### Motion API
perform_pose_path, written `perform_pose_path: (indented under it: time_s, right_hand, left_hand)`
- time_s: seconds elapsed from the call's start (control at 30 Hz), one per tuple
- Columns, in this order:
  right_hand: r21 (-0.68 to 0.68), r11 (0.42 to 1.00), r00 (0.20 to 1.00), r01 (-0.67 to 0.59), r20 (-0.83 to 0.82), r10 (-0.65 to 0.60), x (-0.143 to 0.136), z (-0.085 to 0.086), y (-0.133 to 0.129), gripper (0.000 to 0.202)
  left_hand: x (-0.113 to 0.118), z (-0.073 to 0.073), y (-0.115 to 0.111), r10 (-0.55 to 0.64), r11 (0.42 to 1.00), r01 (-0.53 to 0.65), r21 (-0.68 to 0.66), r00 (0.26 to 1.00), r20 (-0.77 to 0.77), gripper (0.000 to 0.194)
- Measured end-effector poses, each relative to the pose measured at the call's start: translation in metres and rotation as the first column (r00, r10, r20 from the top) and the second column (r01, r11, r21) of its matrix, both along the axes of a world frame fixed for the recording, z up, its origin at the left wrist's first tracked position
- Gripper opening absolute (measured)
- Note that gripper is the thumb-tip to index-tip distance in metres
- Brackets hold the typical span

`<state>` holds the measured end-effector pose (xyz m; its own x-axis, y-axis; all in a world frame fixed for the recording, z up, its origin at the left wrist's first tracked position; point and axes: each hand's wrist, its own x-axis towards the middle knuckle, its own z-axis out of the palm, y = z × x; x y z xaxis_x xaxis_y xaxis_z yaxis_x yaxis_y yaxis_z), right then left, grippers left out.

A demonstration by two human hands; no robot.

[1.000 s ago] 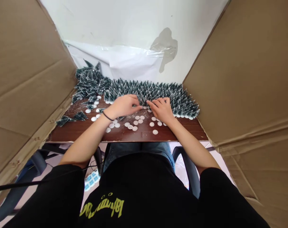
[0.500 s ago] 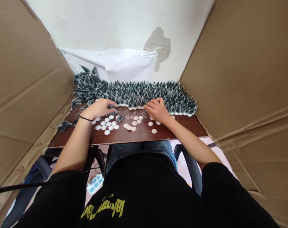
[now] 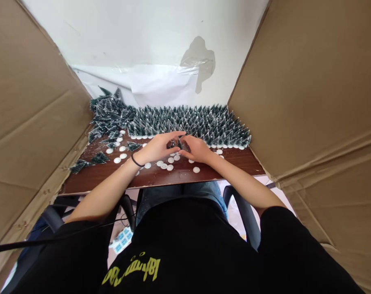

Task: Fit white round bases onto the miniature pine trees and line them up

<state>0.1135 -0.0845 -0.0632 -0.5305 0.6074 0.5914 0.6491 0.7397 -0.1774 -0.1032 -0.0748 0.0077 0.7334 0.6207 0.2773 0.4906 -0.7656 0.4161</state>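
My left hand (image 3: 158, 148) is closed round small snowy green trees, their tips showing between thumb and fingers. Close beside it, fingertips nearly meeting, my right hand (image 3: 198, 149) pinches at a little tree (image 3: 179, 143). Behind both hands stand rows of upright miniature trees (image 3: 185, 118) on white round bases. White discs (image 3: 170, 167) lie on the brown table below and around the hands. A single tree (image 3: 134, 146) rests on its side left of my left hand.
A heap of trees (image 3: 110, 110) fills the back left of the table (image 3: 203, 176). More loose trees (image 3: 99, 158) lie at the left edge. Brown sheeting (image 3: 320, 90) walls both sides, with a white wall (image 3: 148, 32) behind.
My left hand has moved right to meet my right hand, uncovering discs and a lying tree at the left. My right hand has shifted slightly left and toward me.
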Motion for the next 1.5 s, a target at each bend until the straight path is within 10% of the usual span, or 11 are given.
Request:
perform_pose_path:
  time_s: [0.5, 0.93, 1.2, 1.5]
  right_hand:
    - [-0.235, 0.972, 0.996, -0.022, -0.09, 0.001, -0.004, 0.002, -0.002, 0.032]
    - [0.052, 0.967, 0.883, 0.248, -0.423, -0.203, 0.039, 0.032, -0.006, 0.02]
    - [0.095, 0.958, 0.868, 0.272, -0.455, -0.202, 0.057, 0.038, -0.002, 0.037]
    - [0.079, 0.967, 0.895, 0.242, -0.402, -0.192, 0.047, 0.033, -0.004, 0.042]
  left_hand:
    - [-0.006, -0.023, 0.005, 0.036, 0.996, -0.034, 0.079, 0.999, -0.033, 0.054]
    - [-0.051, -0.007, 0.026, 0.258, 0.943, -0.166, 0.289, 0.913, -0.317, 0.037]
    - [0.024, -0.017, -0.005, -0.177, 0.937, 0.251, 0.243, 0.94, -0.29, 0.039]
    - [0.072, -0.044, -0.015, 0.03, 0.935, 0.146, 0.322, 0.876, -0.482, 0.06]
